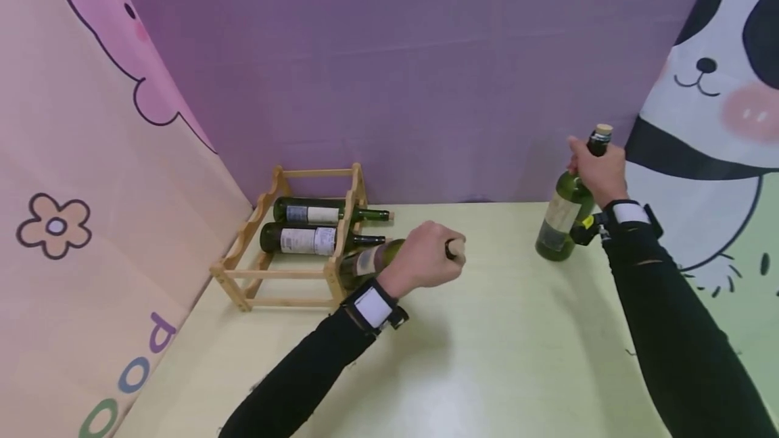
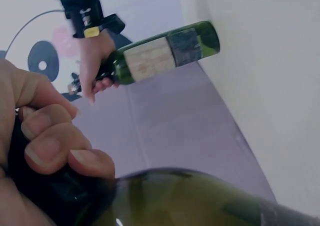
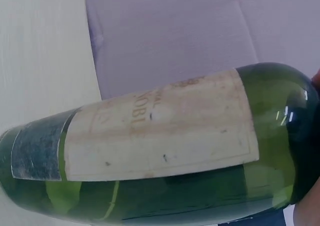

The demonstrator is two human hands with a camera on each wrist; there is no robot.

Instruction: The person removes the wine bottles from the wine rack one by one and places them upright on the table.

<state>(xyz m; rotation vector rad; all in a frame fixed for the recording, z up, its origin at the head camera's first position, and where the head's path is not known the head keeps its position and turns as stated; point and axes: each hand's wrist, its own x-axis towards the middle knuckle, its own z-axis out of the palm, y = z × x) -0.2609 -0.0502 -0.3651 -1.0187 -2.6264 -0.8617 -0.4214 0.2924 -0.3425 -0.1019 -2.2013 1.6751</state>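
My left hand (image 1: 426,259) has its fingers curled round the neck of a green wine bottle (image 1: 368,262), the cork end poking out past the fist. That bottle lies tilted, its base at the front right of a wooden wine rack (image 1: 276,274). In the left wrist view its glass shoulder (image 2: 165,201) fills the bottom. Over on the right, my right hand (image 1: 599,171) grips a second green wine bottle (image 1: 562,211) by the neck. It stands nearly upright, leaning slightly, its base close to the tabletop. A worn cream label (image 3: 165,126) faces the right wrist camera.
Two dark corked wine bottles, a rear one (image 1: 313,213) and a nearer one (image 1: 301,240), lie side by side in the rack, necks pointing right. The pale table (image 1: 499,357) meets a purple cloth backdrop (image 1: 414,86), with printed panels at both sides.
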